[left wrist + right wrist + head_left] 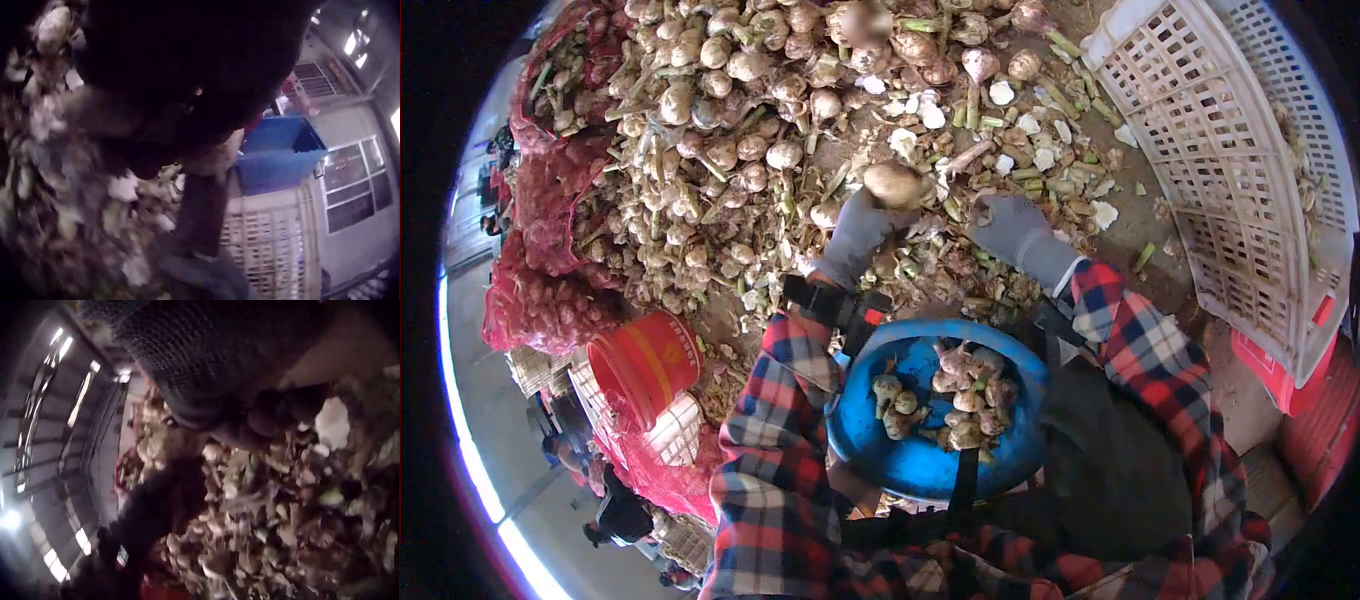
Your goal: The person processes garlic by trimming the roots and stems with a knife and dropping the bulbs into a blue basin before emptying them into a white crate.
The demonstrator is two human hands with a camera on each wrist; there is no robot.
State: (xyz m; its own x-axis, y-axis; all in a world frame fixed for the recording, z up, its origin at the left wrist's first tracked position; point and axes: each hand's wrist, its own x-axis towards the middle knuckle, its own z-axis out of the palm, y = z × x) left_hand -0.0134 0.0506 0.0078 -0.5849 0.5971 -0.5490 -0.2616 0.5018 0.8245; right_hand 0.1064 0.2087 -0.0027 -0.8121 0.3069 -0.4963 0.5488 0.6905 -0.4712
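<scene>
A round, tan, papery-skinned garlic bulb (893,183) sits pinched at the fingertips of the grey-gloved left hand (857,235), raised just above the litter of cut stalks, at about 12 o'clock from the blue plastic basin (870,440). Its skin is dusty and unbroken on the side that shows. The grey-gloved right hand (1015,232) lies at 3 o'clock from the bulb, well apart, palm down among the trimmed green stems; its fingertips are hidden in the scraps.
</scene>
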